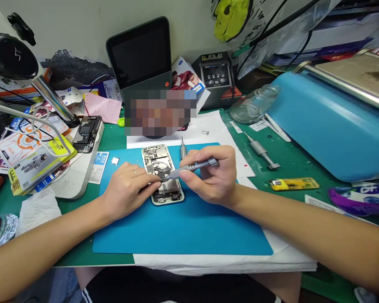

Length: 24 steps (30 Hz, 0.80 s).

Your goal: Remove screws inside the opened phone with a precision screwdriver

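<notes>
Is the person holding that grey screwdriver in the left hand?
No, the right hand grips the screwdriver; the left hand steadies the opened phone.

Matt grey metal screwdriver (192, 167), smooth matt blue mat (183, 227), clear glossy glass jar (254, 104)

Your left hand (129, 185) rests on the open phone (162, 174) and holds it flat on the blue mat (183, 227). Your right hand (208, 174) holds a grey screwdriver (192, 167), its tip down inside the phone. Another screwdriver (261, 150) lies on the green worktop (290, 162).
</notes>
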### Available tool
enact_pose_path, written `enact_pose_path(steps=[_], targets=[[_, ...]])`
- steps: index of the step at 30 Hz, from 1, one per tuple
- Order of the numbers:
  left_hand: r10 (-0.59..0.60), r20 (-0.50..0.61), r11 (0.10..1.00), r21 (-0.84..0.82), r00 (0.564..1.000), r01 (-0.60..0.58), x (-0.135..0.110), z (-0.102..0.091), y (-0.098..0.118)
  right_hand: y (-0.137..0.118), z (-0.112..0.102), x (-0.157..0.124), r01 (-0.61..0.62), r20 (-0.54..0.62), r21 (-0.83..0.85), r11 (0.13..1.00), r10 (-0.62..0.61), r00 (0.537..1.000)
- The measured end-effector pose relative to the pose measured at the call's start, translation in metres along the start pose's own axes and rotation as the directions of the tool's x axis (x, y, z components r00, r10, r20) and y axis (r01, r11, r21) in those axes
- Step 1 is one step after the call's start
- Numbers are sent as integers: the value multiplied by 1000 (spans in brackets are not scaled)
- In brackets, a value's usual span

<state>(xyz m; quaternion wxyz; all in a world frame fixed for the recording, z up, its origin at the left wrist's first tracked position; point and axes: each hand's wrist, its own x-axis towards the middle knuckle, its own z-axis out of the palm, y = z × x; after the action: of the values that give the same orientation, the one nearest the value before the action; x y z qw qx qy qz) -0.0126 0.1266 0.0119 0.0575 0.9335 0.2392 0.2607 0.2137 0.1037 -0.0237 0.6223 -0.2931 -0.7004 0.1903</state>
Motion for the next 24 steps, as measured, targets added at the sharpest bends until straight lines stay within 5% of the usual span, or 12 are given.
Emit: enact_pose_path(steps=[24], targets=[[0, 18, 1000, 4, 1000, 0, -1, 0, 0, -1, 0, 0, -12, 17, -5, 1000, 12, 1000]])
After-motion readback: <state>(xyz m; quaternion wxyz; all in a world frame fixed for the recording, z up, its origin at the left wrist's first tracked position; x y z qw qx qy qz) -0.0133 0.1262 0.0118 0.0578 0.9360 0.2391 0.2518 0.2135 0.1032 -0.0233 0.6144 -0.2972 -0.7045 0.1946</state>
